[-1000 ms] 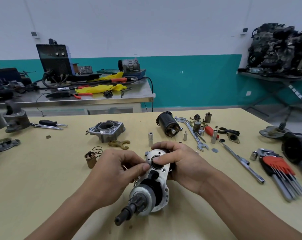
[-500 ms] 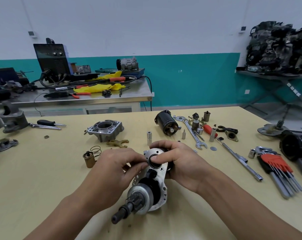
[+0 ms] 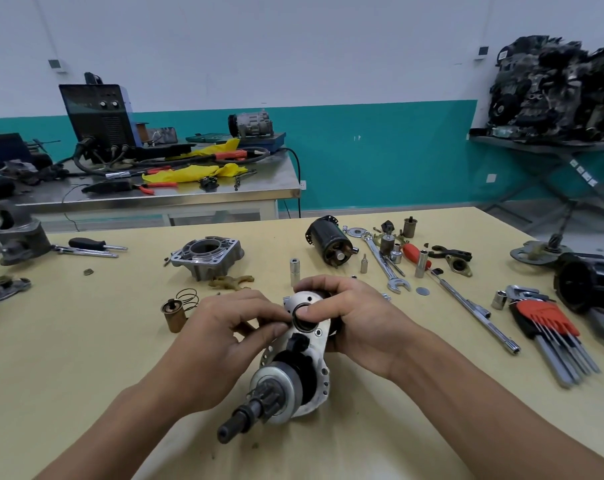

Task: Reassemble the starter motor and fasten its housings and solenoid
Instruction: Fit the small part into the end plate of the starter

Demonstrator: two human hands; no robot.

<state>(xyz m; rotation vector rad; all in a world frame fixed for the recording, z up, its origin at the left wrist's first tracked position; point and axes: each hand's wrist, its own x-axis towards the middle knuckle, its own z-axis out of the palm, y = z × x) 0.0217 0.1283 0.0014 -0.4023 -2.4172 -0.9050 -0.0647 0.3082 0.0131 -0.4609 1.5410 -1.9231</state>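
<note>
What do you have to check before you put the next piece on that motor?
1. Grip on the starter assembly: ok, right hand grips it, left hand pinches the black ring.
2. Seating of the black ring in its bore: cannot tell, fingertips cover it.
3. Reach to the nose housing: ok, loose on the table.
4. Fitting of the shift fork: not ok, lies beside the housing.
5. Fitting of the brass plunger and spring: not ok, both on the table.

1. An auto-repair workshop: a spanner (image 3: 383,263), hex keys (image 3: 542,317) and sockets (image 3: 421,264) lie strewn over a wooden workbench (image 3: 86,341), toward 2 o'clock.
2. A welding machine (image 3: 99,116) stands on a steel bench (image 3: 224,194) at 10 o'clock.
3. Stripped engines (image 3: 553,91) sit on a stand at 2 o'clock.
4. A part-assembled starter motor (image 3: 276,386) lies at 6 o'clock.
</note>
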